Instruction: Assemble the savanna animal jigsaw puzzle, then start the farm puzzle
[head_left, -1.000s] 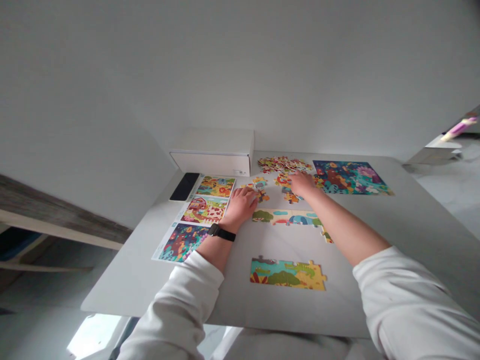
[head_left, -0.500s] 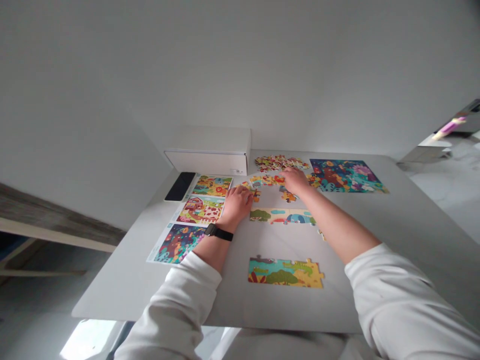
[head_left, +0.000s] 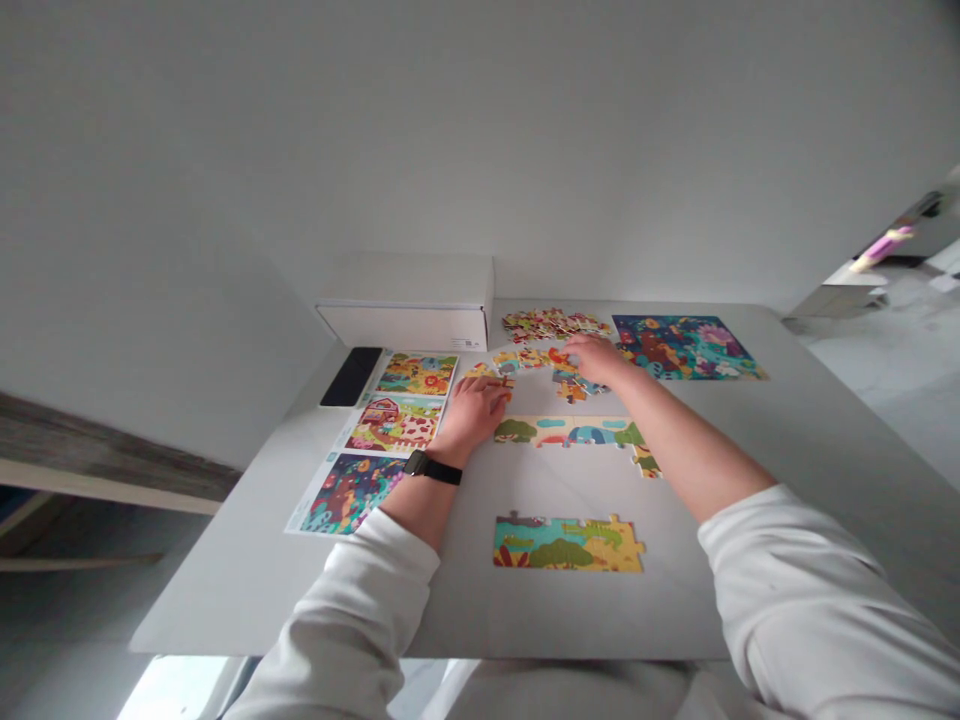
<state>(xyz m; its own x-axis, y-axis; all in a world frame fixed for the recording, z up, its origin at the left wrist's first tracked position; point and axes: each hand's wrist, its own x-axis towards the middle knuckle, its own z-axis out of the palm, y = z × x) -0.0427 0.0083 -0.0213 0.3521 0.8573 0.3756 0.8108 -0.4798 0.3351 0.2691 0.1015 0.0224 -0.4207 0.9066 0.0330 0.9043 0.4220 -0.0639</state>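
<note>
My left hand rests on the table with its fingers apart, touching yellow-orange puzzle pieces at its fingertips. My right hand reaches over an arc of loose pieces; its bent fingers are together on a puzzle piece, mostly hidden, beside a red-orange one. Below that hand lie a few joined orange and blue pieces. Nearer me is a joined strip with a tree and a blue elephant, turning down at its right end. Closest is a joined block with green crocodiles.
At the back stand a white box and a heap of mixed pieces. A dark, colourful puzzle lies at the back right. On the left are a black phone and a sheet with three pictures.
The view has shifted slightly. My right hand has moved a little, and more of the blue pieces and the strip's right end show. My left hand stays at the orange pieces.
</note>
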